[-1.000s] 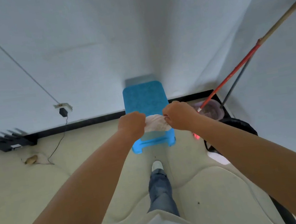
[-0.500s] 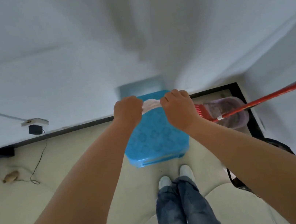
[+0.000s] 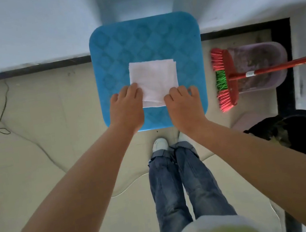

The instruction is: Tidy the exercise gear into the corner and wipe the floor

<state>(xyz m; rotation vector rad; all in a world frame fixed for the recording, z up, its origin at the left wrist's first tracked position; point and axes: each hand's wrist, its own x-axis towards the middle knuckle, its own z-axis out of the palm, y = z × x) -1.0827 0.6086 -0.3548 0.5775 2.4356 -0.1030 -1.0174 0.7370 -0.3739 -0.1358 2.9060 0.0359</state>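
Note:
A folded white cloth (image 3: 154,78) lies flat on the top of a blue plastic stool (image 3: 144,37) that stands against the wall. My left hand (image 3: 126,110) holds the cloth's near left corner with curled fingers. My right hand (image 3: 184,107) holds the near right corner the same way. Both hands rest low on the stool top, side by side. My legs and white shoes are just in front of the stool.
A red broom (image 3: 225,77) leans in the right corner beside a purple dustpan (image 3: 260,68). A black bin (image 3: 300,137) stands near my right arm. A thin cable (image 3: 4,110) trails over the cream floor at the left, below a dark baseboard (image 3: 41,66).
I have stepped up to the stool and bent over it. The cloth, held bunched between my hands in the air, now lies spread flat on the stool top.

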